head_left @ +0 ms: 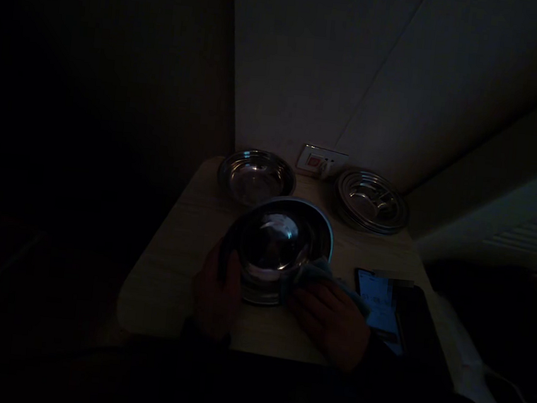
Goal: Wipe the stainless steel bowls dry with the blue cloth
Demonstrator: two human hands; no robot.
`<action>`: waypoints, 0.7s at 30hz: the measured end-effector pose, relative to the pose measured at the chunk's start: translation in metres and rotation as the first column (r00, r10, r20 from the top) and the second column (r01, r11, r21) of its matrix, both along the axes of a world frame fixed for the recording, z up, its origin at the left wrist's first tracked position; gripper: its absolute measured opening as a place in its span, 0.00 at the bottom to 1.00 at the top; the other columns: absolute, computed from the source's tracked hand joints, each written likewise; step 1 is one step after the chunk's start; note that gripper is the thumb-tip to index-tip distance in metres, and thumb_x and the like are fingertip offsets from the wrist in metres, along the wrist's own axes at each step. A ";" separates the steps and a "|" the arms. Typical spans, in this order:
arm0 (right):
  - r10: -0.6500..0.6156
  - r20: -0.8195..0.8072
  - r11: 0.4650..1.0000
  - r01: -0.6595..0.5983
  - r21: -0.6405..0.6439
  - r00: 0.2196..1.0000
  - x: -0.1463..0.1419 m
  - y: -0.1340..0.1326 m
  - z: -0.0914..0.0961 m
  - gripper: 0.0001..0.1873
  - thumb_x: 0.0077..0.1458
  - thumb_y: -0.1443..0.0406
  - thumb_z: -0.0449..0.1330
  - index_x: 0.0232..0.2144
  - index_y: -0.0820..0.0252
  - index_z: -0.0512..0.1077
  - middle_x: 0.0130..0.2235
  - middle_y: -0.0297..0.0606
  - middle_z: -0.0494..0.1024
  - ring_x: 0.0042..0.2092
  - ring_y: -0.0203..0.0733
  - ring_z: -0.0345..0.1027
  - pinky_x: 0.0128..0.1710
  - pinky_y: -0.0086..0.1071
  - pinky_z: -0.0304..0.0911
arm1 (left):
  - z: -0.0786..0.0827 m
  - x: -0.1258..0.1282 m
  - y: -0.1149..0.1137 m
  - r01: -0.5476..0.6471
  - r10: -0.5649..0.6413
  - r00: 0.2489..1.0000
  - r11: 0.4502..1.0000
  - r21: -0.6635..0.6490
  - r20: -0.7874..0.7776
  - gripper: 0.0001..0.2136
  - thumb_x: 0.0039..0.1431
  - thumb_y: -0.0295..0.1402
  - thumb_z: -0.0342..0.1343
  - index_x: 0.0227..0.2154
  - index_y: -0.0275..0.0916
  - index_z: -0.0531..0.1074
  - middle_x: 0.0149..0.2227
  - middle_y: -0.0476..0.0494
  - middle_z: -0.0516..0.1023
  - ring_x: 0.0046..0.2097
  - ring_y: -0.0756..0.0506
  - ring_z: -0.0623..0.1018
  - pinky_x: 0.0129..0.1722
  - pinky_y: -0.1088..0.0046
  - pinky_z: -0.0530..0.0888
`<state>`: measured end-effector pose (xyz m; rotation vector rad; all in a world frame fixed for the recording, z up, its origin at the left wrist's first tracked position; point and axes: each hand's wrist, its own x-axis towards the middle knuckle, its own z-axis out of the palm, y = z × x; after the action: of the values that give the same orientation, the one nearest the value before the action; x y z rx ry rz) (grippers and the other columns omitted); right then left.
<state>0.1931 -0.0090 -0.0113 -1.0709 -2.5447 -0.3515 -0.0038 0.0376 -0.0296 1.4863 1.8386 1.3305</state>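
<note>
Dim room | my left hand (216, 291) clasps the rim of a tilted steel bowl (278, 243) at the small table (171, 268) | my right hand (330, 321) presses a cloth (311, 274) against it | rigid, light, probably slippery; best held by the rim

We wear dark long sleeves (379, 358) ending at the wrists, by the near edge of the table (166, 280); our left hand (215, 298) and right hand (330, 324) are bare.

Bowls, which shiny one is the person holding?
The front bowl, tilted up between the left hand and the right hand, which holds a cloth. The back-left bowl and the back-right dishes lie flat on the table, untouched.
</note>
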 end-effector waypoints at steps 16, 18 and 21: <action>-0.103 -0.006 0.936 0.095 -0.339 0.995 -0.035 0.023 0.000 0.09 0.56 0.67 0.55 0.40 0.57 0.71 0.40 0.38 0.75 0.41 0.42 0.62 0.39 0.37 0.56 | 0.004 0.011 0.000 -0.074 0.073 0.989 0.997 0.002 -0.127 0.12 0.57 0.35 0.48 0.40 0.37 0.72 0.36 0.41 0.79 0.37 0.45 0.78 0.33 0.73 0.72; -0.073 0.074 0.938 0.093 -0.333 0.995 -0.025 0.023 0.005 0.08 0.56 0.68 0.55 0.38 0.57 0.72 0.39 0.37 0.75 0.41 0.43 0.62 0.40 0.38 0.54 | 0.003 0.011 0.000 -0.071 0.071 0.988 0.997 0.010 -0.138 0.13 0.57 0.36 0.48 0.40 0.37 0.72 0.37 0.41 0.79 0.37 0.45 0.78 0.33 0.73 0.72; -0.078 0.094 0.933 0.106 -0.343 0.992 -0.026 0.022 0.005 0.07 0.55 0.68 0.56 0.37 0.57 0.72 0.37 0.37 0.75 0.40 0.42 0.61 0.39 0.37 0.54 | 0.003 0.013 0.000 -0.040 0.046 0.987 0.998 0.041 -0.153 0.13 0.58 0.36 0.47 0.41 0.37 0.72 0.37 0.41 0.79 0.37 0.46 0.78 0.34 0.74 0.71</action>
<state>0.1668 0.0125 -0.0064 -1.3278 -2.6985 0.0400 0.0094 0.0375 -0.0269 1.6188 1.9609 1.3093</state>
